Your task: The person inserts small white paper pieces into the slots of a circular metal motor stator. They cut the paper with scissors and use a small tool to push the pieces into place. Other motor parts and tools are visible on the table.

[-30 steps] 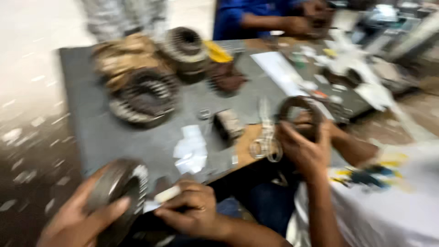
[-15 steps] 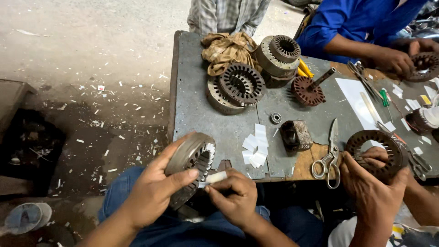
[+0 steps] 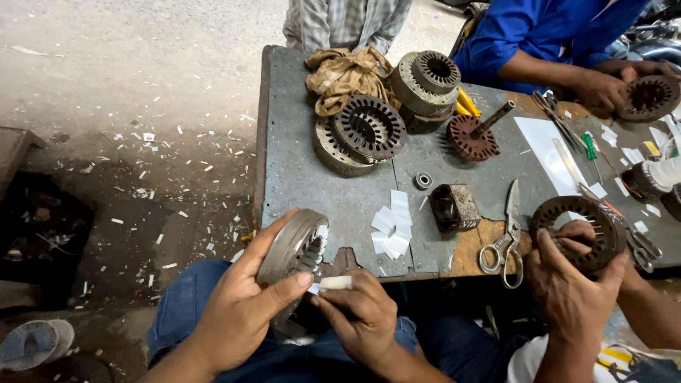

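A person's left hand [image 3: 237,312] wraps a closed grip around the outer wall of a grey metal stator ring [image 3: 291,248], holding it on edge over the lap, thumb lying across its near face. Just right of that grip, the right hand [image 3: 358,315] pinches a small white paper strip [image 3: 332,283] between thumb and fingertips, its end touching the ring's slotted inner face, where other white slips already stand in the slots.

Beyond the two grips, the ring's upper edge sits at the near edge of the grey counter [image 3: 298,177]. A loose pile of cut white paper pieces [image 3: 392,227] lies on the counter just past the right hand, with a small dark block [image 3: 454,207] and a pair of scissors [image 3: 505,237] further right. Well beyond, two large slotted stator cores [image 3: 362,131] rest near a crumpled tan cloth [image 3: 344,74].

To the right of the grips, a co-worker's hands [image 3: 567,284] hold a rusty brown slotted ring [image 3: 578,223]. At the counter's far side, a person in a blue shirt [image 3: 539,35] handles another dark ring [image 3: 649,96]. White scraps litter the floor [image 3: 142,142] to the left.
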